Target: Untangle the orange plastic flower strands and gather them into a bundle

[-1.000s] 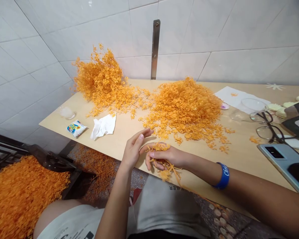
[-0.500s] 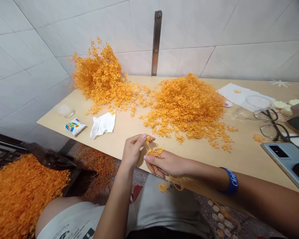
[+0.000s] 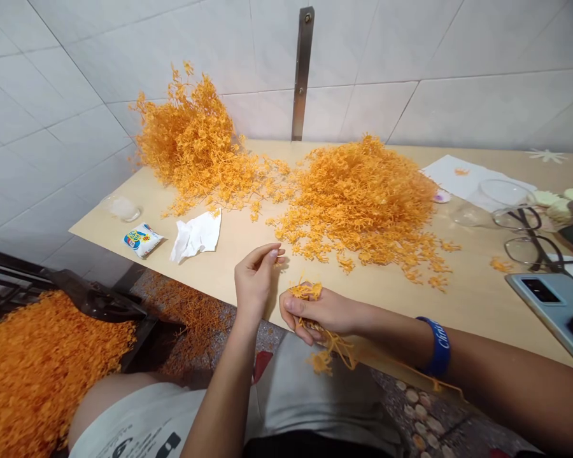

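Observation:
Close over the front edge of the table, my right hand (image 3: 322, 312) is closed around a few orange plastic flower sprigs (image 3: 337, 346). Their flower heads stick out above the thumb, and thin stems hang below the palm. A blue wristband is on that arm. Just to the left, my left hand (image 3: 255, 280) has thumb and forefinger pinched together, with a small orange flower piece (image 3: 279, 260) partly showing at the tips. The two hands are apart. Beyond them lies a large heap of orange plastic flower sprigs (image 3: 363, 197).
A second orange heap (image 3: 191, 140) rises at the back left. Near the left edge are a small printed packet (image 3: 143, 240), crumpled white paper (image 3: 198, 236) and a clear cup (image 3: 123, 208). Glasses (image 3: 525, 245) and a phone (image 3: 554, 312) lie right. Loose orange pieces (image 3: 42, 375) fill the lower left.
My left hand has drawn up and away from my right hand; the orange strand between them no longer spans the gap. My right hand keeps its sprigs and has shifted slightly right.

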### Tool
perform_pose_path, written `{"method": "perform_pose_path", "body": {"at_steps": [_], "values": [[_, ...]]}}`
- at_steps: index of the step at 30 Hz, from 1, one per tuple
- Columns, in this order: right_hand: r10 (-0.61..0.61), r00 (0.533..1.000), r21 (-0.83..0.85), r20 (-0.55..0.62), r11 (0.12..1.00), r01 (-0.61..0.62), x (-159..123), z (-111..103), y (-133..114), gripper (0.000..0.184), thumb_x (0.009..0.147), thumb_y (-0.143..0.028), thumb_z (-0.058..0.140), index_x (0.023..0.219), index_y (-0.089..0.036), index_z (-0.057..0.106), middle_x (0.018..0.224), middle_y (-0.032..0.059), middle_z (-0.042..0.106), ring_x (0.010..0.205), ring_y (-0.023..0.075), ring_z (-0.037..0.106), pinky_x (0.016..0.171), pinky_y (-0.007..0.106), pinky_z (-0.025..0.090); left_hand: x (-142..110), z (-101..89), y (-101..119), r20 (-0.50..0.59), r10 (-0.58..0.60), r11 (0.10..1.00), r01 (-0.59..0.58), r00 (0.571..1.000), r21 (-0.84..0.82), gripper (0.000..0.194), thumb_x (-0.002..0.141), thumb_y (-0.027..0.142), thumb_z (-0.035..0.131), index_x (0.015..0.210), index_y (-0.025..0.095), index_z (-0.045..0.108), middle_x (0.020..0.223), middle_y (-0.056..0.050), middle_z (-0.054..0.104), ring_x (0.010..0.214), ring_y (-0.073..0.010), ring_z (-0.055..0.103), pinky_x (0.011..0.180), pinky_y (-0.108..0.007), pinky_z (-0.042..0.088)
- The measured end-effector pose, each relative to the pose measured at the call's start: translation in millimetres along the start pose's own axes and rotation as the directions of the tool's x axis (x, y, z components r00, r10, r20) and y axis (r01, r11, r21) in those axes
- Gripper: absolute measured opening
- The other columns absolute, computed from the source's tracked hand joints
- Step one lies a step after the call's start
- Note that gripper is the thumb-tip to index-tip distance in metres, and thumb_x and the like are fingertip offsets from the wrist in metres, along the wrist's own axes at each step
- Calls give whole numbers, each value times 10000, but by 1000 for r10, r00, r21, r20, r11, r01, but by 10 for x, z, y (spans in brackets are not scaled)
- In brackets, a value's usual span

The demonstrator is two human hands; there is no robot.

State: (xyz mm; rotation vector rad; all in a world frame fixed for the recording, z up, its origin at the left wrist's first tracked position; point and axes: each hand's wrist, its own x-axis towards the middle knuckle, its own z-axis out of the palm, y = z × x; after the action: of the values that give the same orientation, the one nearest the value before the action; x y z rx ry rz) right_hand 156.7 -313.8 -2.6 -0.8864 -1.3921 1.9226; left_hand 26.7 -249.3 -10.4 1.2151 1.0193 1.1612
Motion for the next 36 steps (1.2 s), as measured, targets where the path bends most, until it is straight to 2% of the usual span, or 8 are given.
{"method": "perform_pose_path", "body": {"at_steps": [4,8,14,20,23,26,31,36], "values": [[-16,1000,96,0,995,15,11,-17,4,473,827,-605,583,703,-150,539,480,-33,553,346,52,419,365,177,340,4,1,12,55,50,992,-56,997,116,346,877,425,599,1040,153,739,1107,-124,736,1048,-246,686,954,-387,518],[-1,1000,234,-6,972,3,40,-38,22,336,830,-470,611,743,-152,548,498,-27,589,336,58,427,349,171,345,-12,-53,40,255,193,961,-235,947,146,497,969,497,401,1329,209,587,1498,-71,455,1427,-219,367,1196,-391,273],[21,1000,299,22,954,-26,97,-82,27,226,775,-316,608,660,-120,597,517,7,612,383,76,498,386,181,392,-5,-143,127,599,100,950,-256,794,181,416,942,486,479,1242,264,664,1346,-41,616,1325,-257,507,1230,-468,122],[101,994,318,-34,944,-85,132,-87,58,222,721,-306,666,666,-91,660,549,18,604,458,81,540,455,195,412,30,-170,169,695,-2,943,-230,719,241,412,895,457,572,1230,241,679,1156,-58,728,1105,-266,669,1196,-475,230],[91,994,304,-64,950,-67,147,-81,75,298,731,-382,709,686,-93,653,555,18,595,507,92,550,513,216,439,-13,-157,148,639,-144,963,-41,755,266,437,876,471,588,1214,211,686,967,-74,772,693,-214,738,832,-396,566],[39,996,279,-79,960,-16,163,-73,92,431,790,-530,656,703,-110,615,615,39,619,542,100,545,538,231,436,-58,-136,102,528,-296,955,232,796,185,521,864,537,565,1204,158,674,595,-31,706,358,-171,602,364,-258,437],[-84,992,126,-93,987,95,114,14,130,563,841,-692,505,631,-170,499,570,18,596,475,95,480,487,229,376,-2,-76,8,206,-94,990,113,974,-83,371,760,501,713,845,139,722,551,1,648,500,-131,632,571,-248,529],[-108,994,-70,-4,992,108,50,88,147,607,867,-688,475,593,-152,550,512,-13,503,455,84,428,483,230,351,41,-6,0,88,-41,990,52,995,-131,339,855,486,614,871,154,681,536,17,611,486,-109,598,563,-237,522]]}}
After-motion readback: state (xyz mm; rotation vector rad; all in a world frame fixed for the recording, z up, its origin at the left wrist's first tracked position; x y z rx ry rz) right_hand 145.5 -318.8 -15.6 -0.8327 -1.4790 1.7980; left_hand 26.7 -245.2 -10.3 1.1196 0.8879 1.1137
